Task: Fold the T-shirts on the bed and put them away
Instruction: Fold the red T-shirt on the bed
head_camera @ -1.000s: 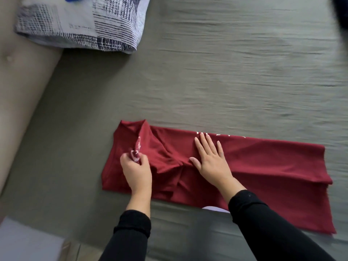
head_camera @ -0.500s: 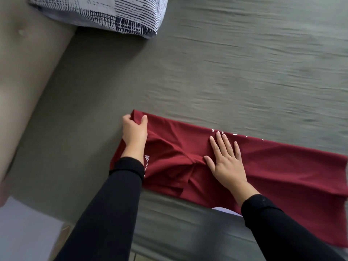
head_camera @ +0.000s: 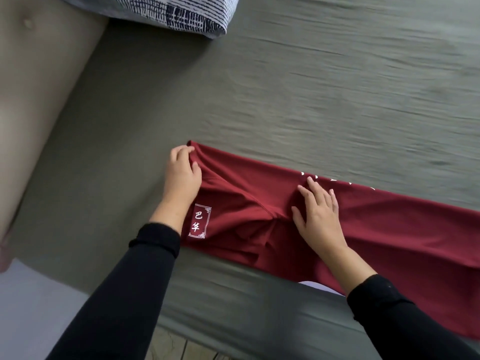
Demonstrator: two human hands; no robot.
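Note:
A dark red T-shirt [head_camera: 389, 237], folded into a long strip, lies across the grey-green bed sheet [head_camera: 285, 100] near the bed's front edge. A white framed print shows at its left end. My left hand [head_camera: 181, 175] pinches the shirt's far left corner between thumb and fingers. My right hand [head_camera: 319, 214] lies flat with fingers spread on the middle of the strip, beside a bunched crease. The shirt's right end runs out of view.
A pillow [head_camera: 181, 14] with a black-and-white pattern sits at the top left. A beige padded headboard [head_camera: 39, 100] runs along the left side. The floor [head_camera: 31, 307] shows at the bottom left below the mattress edge.
My left hand went from the printed patch up to the shirt's far left corner and flattened that end out. My right hand stayed pressed on the middle. The view shifted left.

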